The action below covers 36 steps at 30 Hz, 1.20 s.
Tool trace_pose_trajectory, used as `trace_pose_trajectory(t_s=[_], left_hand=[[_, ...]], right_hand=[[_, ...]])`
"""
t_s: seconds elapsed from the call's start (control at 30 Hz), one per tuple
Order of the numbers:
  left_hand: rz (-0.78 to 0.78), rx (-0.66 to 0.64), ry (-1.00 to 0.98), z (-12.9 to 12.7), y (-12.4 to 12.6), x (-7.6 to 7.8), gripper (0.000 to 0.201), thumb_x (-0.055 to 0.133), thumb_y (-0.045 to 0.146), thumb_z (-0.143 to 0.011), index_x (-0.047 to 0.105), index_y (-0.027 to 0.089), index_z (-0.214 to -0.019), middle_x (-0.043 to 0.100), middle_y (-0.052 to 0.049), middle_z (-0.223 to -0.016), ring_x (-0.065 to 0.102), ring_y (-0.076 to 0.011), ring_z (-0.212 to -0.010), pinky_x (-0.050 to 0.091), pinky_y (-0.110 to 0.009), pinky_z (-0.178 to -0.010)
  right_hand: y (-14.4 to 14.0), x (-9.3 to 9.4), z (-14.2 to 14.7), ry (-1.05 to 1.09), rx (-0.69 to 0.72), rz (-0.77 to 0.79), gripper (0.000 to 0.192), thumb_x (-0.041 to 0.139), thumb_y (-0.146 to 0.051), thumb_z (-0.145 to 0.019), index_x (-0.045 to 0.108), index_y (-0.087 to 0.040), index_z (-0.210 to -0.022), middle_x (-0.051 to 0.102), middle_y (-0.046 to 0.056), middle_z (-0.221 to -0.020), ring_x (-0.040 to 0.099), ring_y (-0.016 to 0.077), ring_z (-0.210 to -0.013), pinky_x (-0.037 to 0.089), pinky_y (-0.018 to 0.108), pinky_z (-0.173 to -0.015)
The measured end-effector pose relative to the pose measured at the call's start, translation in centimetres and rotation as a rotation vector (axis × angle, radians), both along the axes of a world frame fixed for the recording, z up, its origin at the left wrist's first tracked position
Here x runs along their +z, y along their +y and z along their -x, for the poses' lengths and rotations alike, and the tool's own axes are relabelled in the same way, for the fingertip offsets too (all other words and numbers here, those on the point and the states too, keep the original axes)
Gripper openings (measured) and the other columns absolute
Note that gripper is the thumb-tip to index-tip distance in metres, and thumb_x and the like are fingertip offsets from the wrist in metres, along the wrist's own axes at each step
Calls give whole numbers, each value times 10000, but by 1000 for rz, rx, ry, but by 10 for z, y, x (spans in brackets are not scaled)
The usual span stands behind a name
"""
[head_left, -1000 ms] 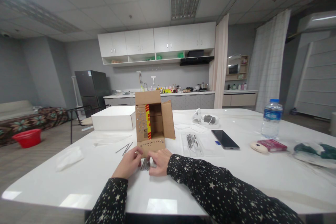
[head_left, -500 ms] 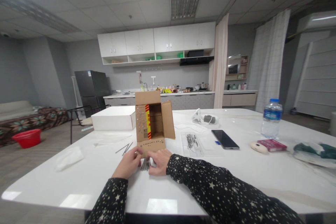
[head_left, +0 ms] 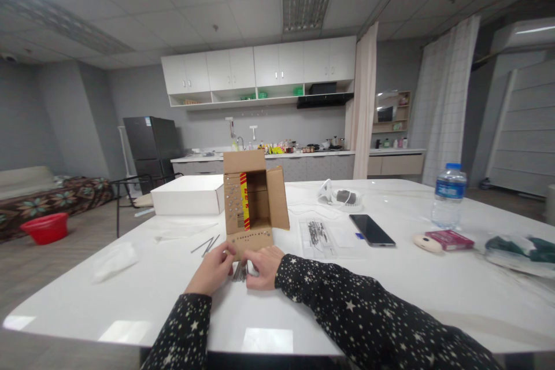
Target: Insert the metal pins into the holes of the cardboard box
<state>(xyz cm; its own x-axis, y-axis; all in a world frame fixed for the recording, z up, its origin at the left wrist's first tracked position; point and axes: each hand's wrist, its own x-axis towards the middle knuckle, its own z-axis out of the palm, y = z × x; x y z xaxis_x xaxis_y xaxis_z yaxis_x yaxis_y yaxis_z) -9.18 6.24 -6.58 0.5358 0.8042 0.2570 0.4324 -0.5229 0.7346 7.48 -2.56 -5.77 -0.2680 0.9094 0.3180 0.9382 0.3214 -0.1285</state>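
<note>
To work cleanly here, we would probably do best to steady the cardboard flap (head_left: pixel 259 238) with our left hand (head_left: pixel 211 270) and handle the thin metal rods (head_left: pixel 239 273) one by one with our right hand (head_left: pixel 262 267), pressing lightly so that the board neither bends nor tears. The rods fan out over the desk (head_left: pixel 173 312), just below the flap's near edge, between our two hands and close beside the right one. Both hands bend their fingers inward at that edge; we cannot tell whether either pinches a rod or the flap.
</note>
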Motion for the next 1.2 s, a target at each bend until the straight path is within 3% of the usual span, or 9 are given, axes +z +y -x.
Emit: trace_pose_trajectory(t_s=[0.57, 0.73, 1.2], left_hand=[[8, -6, -41, 1, 3, -3, 120, 439, 303, -729, 494, 207, -778, 571, 42, -491, 538, -149, -491, 396, -268, -536], [1, -5, -14, 0, 4, -4, 123, 417, 294, -736, 488, 210, -789, 569, 42, -500, 542, -153, -508, 394, -270, -543], [18, 9, -23, 0, 0, 0, 99, 430, 288, -729, 487, 213, -761, 565, 42, -491, 529, -145, -492, 378, -261, -526]], right_hand=[[6, -8, 1, -7, -16, -63, 310, 510, -424, -810, 595, -253, -1055, 686, 8, -762, 629, 182, -678, 353, 249, -575], [12, -15, -1, 6, -29, -105, 230, 471, -335, -853, 600, -234, -1015, 693, 17, -811, 630, 167, -701, 370, 243, -595], [27, -29, -3, 190, -6, -204, 241, 432, -207, -898, 581, -244, -1084, 701, 12, -944, 662, 149, -856, 459, 244, -733]])
